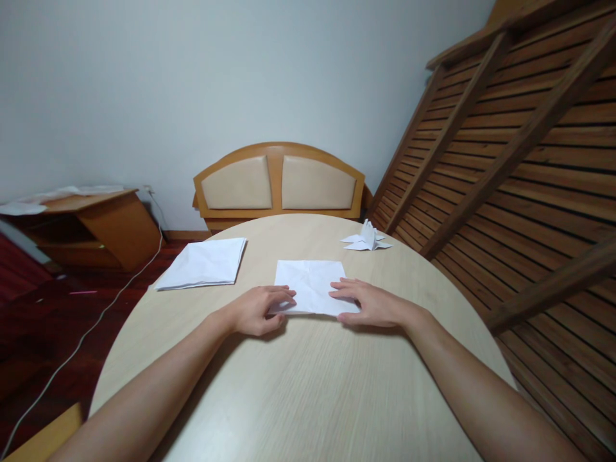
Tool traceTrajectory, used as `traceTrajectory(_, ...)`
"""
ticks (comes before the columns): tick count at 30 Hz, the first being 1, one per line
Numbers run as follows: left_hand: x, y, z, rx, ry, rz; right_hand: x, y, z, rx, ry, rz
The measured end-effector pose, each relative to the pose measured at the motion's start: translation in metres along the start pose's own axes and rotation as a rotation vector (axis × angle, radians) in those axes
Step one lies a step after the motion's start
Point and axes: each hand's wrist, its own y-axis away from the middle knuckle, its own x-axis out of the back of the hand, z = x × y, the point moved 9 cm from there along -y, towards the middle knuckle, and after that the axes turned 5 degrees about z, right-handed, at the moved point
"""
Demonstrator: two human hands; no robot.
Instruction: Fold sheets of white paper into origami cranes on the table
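Note:
A white sheet of paper [310, 282] with creases lies flat on the round wooden table [308, 385], its near edge toward me. My left hand [263, 309] rests on its left side, fingers stretched out over the near left corner. On the opposite side my right hand [368, 303] lies with spread fingers across the paper's right edge, thumb at the near corner. Neither hand grips the paper; both touch it from above. Beyond my right hand stand white folded paper cranes [367, 239], bunched together so that I cannot tell how many.
A stack of white paper [202, 263] lies on the table's left part. Behind the table is a padded headboard [275, 173]. A slatted wooden frame [520, 147] leans along the right. At left, a wooden cabinet [110, 218] stands near a white cable [91, 327] on the floor.

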Motion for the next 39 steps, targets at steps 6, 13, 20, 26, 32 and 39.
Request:
traceTrajectory(6, 0.008, 0.000, -0.018, 0.164, 0.017, 0.080, 0.005, 0.002, 0.015, -0.034, -0.111, 0.011)
traceTrajectory(13, 0.018, 0.004, -0.044, 0.398, 0.017, 0.251, 0.011, 0.003, 0.022, -0.021, -0.317, 0.064)
traceTrajectory(20, 0.016, 0.007, -0.061, 0.495, 0.112, 0.410, 0.006, -0.006, 0.031, -0.077, -0.457, 0.220)
traceTrajectory(26, 0.009, 0.008, -0.060, 0.534, 0.196, 0.454, -0.001, -0.011, 0.041, -0.106, -0.522, 0.308)
traceTrajectory(32, 0.011, -0.003, -0.017, 0.238, -0.188, 0.447, -0.001, -0.011, 0.041, -0.127, -0.364, 0.305)
traceTrajectory(39, -0.031, -0.016, 0.004, 0.141, -0.151, 0.112, 0.027, -0.007, 0.004, -0.157, 0.206, 0.508)
